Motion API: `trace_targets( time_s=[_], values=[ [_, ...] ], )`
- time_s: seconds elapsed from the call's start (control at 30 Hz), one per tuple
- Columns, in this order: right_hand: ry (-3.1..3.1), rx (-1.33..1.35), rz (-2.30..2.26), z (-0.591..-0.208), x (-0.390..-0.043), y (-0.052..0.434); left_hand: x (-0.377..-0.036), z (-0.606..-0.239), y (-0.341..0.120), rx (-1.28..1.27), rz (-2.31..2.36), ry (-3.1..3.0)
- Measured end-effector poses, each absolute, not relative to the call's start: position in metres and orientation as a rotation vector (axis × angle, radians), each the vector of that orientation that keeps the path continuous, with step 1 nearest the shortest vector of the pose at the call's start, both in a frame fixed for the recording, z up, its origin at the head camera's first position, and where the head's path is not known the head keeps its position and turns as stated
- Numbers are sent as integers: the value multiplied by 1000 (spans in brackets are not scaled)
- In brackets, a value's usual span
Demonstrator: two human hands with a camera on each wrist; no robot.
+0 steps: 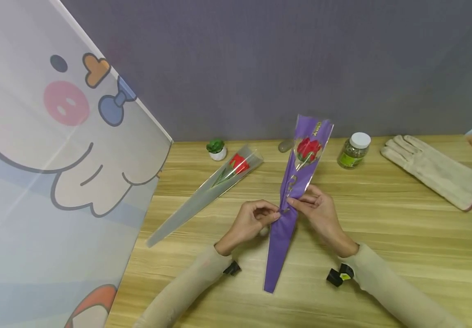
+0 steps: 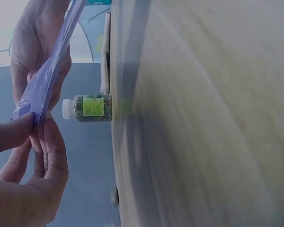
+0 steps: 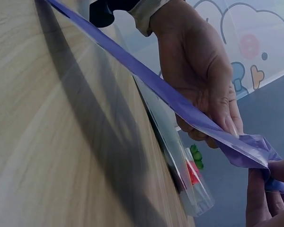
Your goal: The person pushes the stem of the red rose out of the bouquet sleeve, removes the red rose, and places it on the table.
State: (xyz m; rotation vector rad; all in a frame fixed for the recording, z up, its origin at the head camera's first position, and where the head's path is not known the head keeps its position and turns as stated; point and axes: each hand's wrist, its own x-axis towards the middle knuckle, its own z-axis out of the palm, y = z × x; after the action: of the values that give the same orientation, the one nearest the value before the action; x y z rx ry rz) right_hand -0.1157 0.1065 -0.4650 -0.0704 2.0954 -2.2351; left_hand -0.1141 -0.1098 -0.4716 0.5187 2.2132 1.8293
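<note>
both sleeves come up from the bottom of the head view, and between them i see the narrow tip of the purple sleeve (image 1: 289, 200) resting on the wooden table (image 1: 404, 218), its wide mouth tilted up toward the top centre with a red rose (image 1: 308, 148) inside. my left hand (image 1: 250, 223) has its fingers curled, pinching the wrapper's left edge at mid-length; the left wrist view shows thumb and fingertips (image 2: 19, 130) closed on the film. my right hand (image 1: 318, 209) pinches the opposite edge just beside it, the two sets of fingertips nearly touching.

bare table lies lower right and lower centre of the frame. left of centre a clear sleeve (image 1: 203, 196) with a second rose lies slantwise, near the left hand but apart from it. along the far edge stand a small potted plant (image 1: 216, 149) and a white-capped jar (image 1: 354, 150); a pale glove (image 1: 437, 171) lies at upper right, well apart. a cartoon-printed panel (image 1: 55, 159) closes off the whole left side.
</note>
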Motion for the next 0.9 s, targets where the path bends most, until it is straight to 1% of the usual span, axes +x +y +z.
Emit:
trace_targets(
  time_s=[0.37, 0.63, 0.9],
  values=[
    [2058, -20, -2289, -458, -121, 113, -114, -468, -110, 444, 1846, 2226],
    [2004, -34, -2321, -454, -120, 118, -114, -468, -108, 427, 1890, 2200],
    [1993, 56, -2369, -445, -124, 127, -108, -472, -110, 389, 1780, 2175]
  ],
)
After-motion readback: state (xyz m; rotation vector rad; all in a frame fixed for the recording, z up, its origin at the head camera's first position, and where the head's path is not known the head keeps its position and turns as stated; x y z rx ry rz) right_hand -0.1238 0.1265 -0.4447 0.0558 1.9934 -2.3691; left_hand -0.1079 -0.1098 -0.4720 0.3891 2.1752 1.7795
